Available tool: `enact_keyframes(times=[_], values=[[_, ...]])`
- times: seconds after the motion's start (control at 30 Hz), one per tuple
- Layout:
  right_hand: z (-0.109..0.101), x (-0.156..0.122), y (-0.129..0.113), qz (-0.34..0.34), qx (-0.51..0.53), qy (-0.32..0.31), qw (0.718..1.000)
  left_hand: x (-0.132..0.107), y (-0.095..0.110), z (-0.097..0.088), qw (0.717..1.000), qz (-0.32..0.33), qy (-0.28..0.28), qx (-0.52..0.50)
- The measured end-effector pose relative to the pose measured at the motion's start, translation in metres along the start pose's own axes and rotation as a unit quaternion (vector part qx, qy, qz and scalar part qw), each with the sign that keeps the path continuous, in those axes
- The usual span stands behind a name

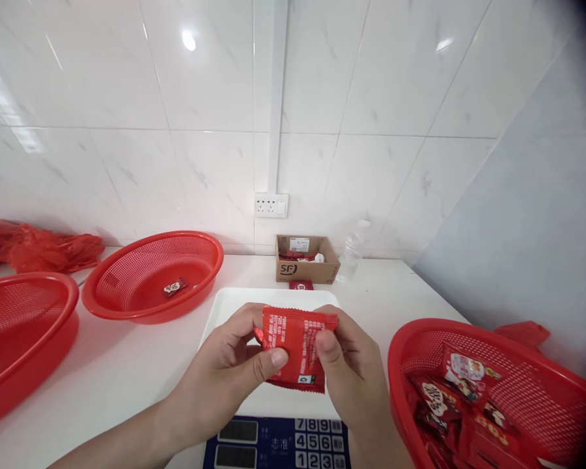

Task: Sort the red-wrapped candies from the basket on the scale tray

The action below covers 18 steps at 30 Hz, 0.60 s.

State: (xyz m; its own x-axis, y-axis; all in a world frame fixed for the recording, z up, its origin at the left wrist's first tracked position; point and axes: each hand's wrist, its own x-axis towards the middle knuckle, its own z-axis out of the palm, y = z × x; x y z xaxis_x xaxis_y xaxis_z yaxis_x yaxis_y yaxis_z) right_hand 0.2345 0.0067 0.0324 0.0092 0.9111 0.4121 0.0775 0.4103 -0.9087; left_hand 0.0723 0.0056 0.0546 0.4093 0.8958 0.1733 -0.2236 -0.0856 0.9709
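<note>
Both my hands hold one red snack packet (295,345) above the white pan (224,309) of a digital scale (278,443). My left hand (224,374) pinches the packet's left side with the thumb on its front. Its right edge is gripped by my right hand (354,371). The packet's printed back faces me, upright and slightly tilted. The scale's blue keypad shows at the bottom edge.
At the right stands a red basket (557,384) with several red packets. A red basket (151,277) behind left holds one packet; another red basket (24,326) sits far left. A cardboard box (306,260), a clear bottle (352,251) and red bags (49,251) stand by the wall.
</note>
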Motion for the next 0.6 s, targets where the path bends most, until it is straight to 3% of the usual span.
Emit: enact_keyframes(times=[0.37,0.6], values=[[-0.0028,-0.0025,0.0076,-0.014,-0.025,0.035,0.999,-0.0007,0.0013,0.0022,1.000,-0.003,-0.008,-0.009],[-0.0014,0.0001,0.0042,0.000,0.039,-0.042,0.998,-0.0009,-0.0048,-0.0003,0.996,0.060,0.056,0.026]])
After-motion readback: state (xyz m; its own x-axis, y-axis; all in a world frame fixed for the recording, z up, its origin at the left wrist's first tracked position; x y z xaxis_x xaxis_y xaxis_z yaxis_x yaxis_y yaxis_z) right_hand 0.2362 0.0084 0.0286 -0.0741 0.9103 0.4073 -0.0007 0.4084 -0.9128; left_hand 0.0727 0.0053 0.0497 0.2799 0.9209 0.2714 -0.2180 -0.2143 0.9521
